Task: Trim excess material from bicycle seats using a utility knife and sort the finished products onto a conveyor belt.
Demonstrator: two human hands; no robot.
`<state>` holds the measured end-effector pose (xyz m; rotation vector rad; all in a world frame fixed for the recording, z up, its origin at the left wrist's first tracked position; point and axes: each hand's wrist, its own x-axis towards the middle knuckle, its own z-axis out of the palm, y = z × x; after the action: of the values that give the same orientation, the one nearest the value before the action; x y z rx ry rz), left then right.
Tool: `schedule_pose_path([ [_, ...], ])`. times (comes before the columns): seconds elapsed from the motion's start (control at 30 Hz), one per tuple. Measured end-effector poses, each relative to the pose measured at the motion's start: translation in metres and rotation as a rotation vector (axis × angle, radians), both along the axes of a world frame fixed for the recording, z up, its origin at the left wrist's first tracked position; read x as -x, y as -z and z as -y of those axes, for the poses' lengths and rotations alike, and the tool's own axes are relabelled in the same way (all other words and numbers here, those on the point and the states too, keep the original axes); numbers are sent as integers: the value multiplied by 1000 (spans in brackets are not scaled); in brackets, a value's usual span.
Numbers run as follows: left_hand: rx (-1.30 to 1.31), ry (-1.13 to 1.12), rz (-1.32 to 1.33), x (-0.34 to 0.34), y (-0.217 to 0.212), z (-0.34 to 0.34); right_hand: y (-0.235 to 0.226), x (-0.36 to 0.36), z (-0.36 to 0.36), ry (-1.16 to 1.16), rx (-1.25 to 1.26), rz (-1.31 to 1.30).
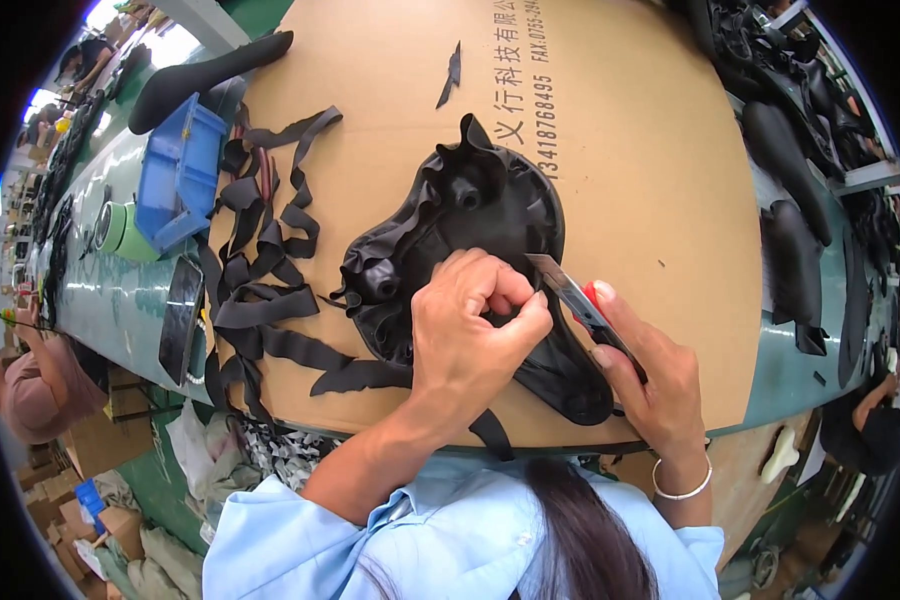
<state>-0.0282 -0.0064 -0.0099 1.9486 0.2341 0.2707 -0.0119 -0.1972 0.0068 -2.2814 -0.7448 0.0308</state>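
A black bicycle saddle (510,190) lies underside up on a cardboard sheet (660,180), its wide end away from me and its narrow nose toward me. Loose, ruffled cover material stands up along its far and left rim. My left hand (470,335) rests over the saddle's middle, thumb and forefinger pinched together at the cover; the fingers hide what exactly lies between them. In my right hand (655,385) is a utility knife (580,305) with a red slider. Its blade tip points up-left, close to the saddle's right edge.
Black cut strips (290,345) lie heaped on the cardboard's left side, a small scrap (451,75) farther off. Beyond them are a blue bin (175,180), a green roll (122,230), a phone (181,320) and a black saddle (210,82). More saddles (782,160) line the right.
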Motion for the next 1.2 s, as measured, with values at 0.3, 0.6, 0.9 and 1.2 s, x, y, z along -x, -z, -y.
schedule_pose_path([
  [0.3, 289, 167, 35, 6, 3, -15, -16, 25, 20, -21, 25, -185],
  [0.6, 1122, 237, 87, 1, 1, -23, -41, 102, 18, 238, 282, -290],
  [0.9, 281, 1382, 203, 32, -27, -54, -11, 102, -2, 602, -350, -347],
  [1.2, -483, 425, 387, 32, -25, -72, -6, 43, -63, 190, -47, -220],
])
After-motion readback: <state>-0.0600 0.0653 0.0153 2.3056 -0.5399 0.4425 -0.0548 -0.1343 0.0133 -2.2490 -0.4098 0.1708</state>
